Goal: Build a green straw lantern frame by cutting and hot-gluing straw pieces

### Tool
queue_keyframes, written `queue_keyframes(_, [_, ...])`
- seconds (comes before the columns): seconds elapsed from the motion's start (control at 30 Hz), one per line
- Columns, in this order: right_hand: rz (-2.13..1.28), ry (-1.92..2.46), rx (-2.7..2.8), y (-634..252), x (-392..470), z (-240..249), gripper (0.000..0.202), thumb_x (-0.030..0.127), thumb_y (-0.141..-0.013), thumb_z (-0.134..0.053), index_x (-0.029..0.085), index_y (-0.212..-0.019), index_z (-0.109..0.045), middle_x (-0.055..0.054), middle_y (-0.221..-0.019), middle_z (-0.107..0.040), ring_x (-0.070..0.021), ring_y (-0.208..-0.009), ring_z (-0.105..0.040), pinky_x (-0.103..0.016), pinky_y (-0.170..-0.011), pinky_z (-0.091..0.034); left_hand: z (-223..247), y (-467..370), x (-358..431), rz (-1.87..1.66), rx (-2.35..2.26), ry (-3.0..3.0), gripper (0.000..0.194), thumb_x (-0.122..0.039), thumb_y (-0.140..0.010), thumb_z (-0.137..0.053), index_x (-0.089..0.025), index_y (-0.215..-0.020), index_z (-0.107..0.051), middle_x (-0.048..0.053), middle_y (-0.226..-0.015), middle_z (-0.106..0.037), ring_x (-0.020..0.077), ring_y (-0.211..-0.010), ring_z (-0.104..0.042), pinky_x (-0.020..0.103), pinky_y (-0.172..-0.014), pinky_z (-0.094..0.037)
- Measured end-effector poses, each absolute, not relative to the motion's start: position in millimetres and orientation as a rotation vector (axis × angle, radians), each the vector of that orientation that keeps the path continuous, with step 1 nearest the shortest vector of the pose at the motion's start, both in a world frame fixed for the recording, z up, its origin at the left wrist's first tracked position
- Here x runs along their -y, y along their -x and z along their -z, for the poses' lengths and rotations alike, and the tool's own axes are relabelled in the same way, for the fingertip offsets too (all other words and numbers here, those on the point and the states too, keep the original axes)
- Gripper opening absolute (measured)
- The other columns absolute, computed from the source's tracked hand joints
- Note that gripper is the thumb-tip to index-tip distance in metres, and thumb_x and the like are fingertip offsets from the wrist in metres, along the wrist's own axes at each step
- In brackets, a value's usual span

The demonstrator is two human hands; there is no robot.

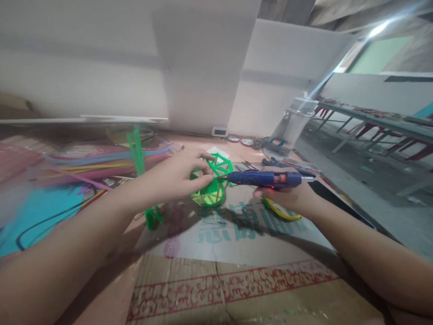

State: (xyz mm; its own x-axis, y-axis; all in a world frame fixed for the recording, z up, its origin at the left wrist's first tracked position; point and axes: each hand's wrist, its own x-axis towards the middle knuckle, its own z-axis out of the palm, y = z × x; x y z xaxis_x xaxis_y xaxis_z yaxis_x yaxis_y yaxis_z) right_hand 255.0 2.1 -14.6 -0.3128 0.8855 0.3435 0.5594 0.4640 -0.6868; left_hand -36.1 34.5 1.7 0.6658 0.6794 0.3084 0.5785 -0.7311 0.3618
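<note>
My right hand [287, 192] is wrapped around a dark blue hot glue gun [264, 178], its nozzle pointing left. The nozzle tip is at a small green craft model [208, 198], close to my left thumb. This model has a light green base with a green rim, brown upright sticks and an open green lattice above. From the left side, my left hand [191, 174] pinches the model between thumb and fingers; the exact contact is partly hidden. A curved yellow handle [282, 212] lies below my right hand, its other end out of sight.
A clear water bottle [291, 126] stands at the back right, near blue-handled pliers [270, 161]. Bundled colored craft sticks [111, 162] and upright green strips [137, 151] are on the left. Printed cardboard [189, 289] covers the front. A small digital display [219, 131] sits by the wall.
</note>
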Motion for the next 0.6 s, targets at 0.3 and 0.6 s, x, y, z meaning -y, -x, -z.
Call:
queue_keyframes(0.3, [-0.56, 1.193, 2.129, -264, -4, 16, 0.035, 0.056, -0.077, -0.084, 0.023, -0.075, -0.073, -0.001, -0.068, -0.07, -0.0178, -0.062, -0.061, -0.03, -0.055, -0.049, -3, 37, -35, -0.623, -1.037, -2.652, 0.039, -0.049, -0.099, -0.05, -0.022, -0.08, -0.071, 0.009, -0.141, -0.064, 0.0299, -0.13, -0.058, 0.047, -0.109, -0.045])
queue_keyframes(0.6, [-0.627, 1.103, 2.181, -267, -5, 15, 0.029, 0.047, -0.08, -0.083, 0.021, -0.078, -0.072, 0.0, -0.069, -0.069, -0.0147, -0.06, -0.059, -0.026, -0.053, -0.045, -4, 36, -33, -0.608, -1.065, -2.633, 0.04, -0.049, -0.098, -0.049, -0.022, -0.08, -0.072, 0.008, -0.142, -0.063, 0.0314, -0.133, -0.057, 0.046, -0.112, -0.044])
